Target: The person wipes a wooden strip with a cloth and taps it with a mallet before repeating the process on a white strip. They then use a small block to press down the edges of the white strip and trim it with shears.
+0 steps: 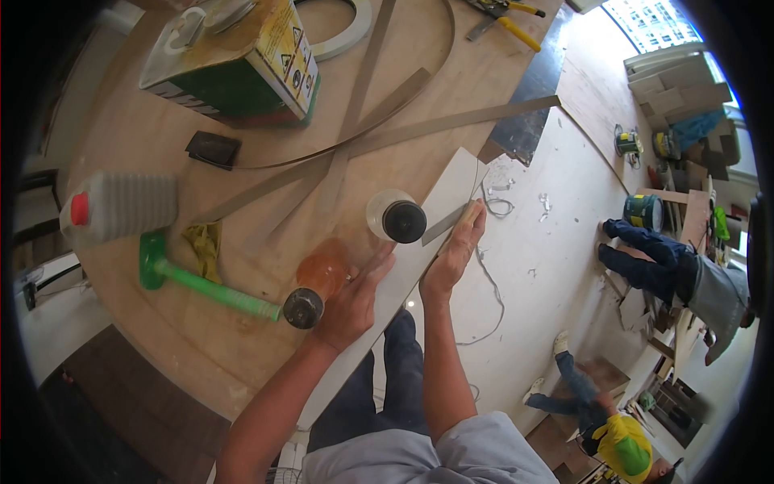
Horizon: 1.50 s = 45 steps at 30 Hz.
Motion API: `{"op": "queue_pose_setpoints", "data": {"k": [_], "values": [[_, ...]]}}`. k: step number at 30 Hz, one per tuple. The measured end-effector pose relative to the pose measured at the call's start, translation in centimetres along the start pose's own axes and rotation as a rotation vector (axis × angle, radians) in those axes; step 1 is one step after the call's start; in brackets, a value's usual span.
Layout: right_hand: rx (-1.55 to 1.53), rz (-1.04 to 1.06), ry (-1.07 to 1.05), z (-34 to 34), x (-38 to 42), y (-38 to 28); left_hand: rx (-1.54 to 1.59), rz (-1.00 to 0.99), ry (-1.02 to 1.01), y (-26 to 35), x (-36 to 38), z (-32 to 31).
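A long white board point(455, 184) lies along the table's edge, with a short grey strip point(443, 223) at its side. My right hand point(454, 256) is stretched out flat along the board's outer edge, against the strip; its thumb is hidden. My left hand point(355, 305) rests on the board with its fingers extended. Beside it stands a bottle of orange liquid point(322, 270) with a black cap. A clear bottle point(383, 211) with a black lid stands farther up. A green hammer point(205, 284) lies left of my left hand.
A ribbed jug point(133, 206) with a red cap and a yellow cloth point(205, 250) are at left. Behind are a large can point(242, 68), a dark block point(214, 150), long grey strips point(451, 125), a white roll point(343, 36) and pliers point(508, 20). Two other people are at right.
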State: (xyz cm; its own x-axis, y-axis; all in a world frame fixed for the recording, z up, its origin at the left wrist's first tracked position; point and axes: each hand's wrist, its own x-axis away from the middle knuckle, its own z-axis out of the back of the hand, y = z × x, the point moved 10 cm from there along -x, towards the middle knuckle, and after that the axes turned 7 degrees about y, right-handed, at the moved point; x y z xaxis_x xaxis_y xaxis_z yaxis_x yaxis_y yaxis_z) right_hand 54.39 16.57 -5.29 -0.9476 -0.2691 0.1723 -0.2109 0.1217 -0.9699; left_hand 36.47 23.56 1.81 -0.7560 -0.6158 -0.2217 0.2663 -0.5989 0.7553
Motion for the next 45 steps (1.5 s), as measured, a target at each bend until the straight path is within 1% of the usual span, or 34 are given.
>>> {"op": "queue_pose_setpoints", "data": {"k": [2, 5, 8, 15, 21, 24, 26, 30, 32, 35, 38, 41, 44, 45], "values": [[0.024, 0.009, -0.002, 0.1, 0.4, 0.0, 0.035, 0.023, -0.014, -0.2, 0.1, 0.0], [0.177, 0.056, 0.004, 0.9, 1.0, 0.3, 0.071, 0.035, -0.022, 0.1, 0.0, 0.3], [0.143, 0.040, 0.045, 0.9, 2.6, -0.1, 0.094, 0.028, -0.019, 0.0, 0.3, 0.3], [0.164, 0.039, 0.003, 1.0, 4.3, 0.1, 0.101, 0.024, -0.039, -0.1, 0.3, 0.3], [0.168, 0.020, -0.005, 1.4, 5.3, 0.8, 0.112, -0.001, -0.007, -0.1, 0.4, 0.3], [0.148, -0.013, -0.009, 1.3, 6.7, 0.6, 0.101, 0.020, -0.047, -0.1, 0.4, 0.3], [0.113, -0.042, -0.028, 1.1, 7.8, 0.2, 0.117, 0.006, -0.034, -0.1, 0.6, 0.2], [0.096, -0.023, -0.044, 1.6, 8.6, 1.0, 0.117, -0.049, -0.002, -0.2, 0.5, 0.2], [0.097, -0.029, -0.047, 1.7, 9.3, 1.1, 0.124, -0.033, -0.008, -0.3, 0.7, 0.3], [0.226, -0.007, -0.066, 2.0, 10.5, 1.0, 0.132, -0.037, 0.003, -0.3, 0.7, 0.3], [0.145, -0.048, -0.074, 2.3, 12.5, 1.6, 0.143, -0.032, 0.009, -0.1, 0.6, 0.5], [0.161, -0.082, -0.099, 2.9, 14.1, 2.5, 0.158, -0.027, 0.005, -0.4, 0.5, 0.5], [0.267, -0.072, -0.095, 3.0, 15.1, 1.8, 0.176, -0.020, 0.009, -0.4, 0.7, 0.4], [0.316, -0.039, -0.111, 3.1, 15.3, 1.6, 0.181, -0.021, 0.017, -0.4, 0.6, 0.5]]}}
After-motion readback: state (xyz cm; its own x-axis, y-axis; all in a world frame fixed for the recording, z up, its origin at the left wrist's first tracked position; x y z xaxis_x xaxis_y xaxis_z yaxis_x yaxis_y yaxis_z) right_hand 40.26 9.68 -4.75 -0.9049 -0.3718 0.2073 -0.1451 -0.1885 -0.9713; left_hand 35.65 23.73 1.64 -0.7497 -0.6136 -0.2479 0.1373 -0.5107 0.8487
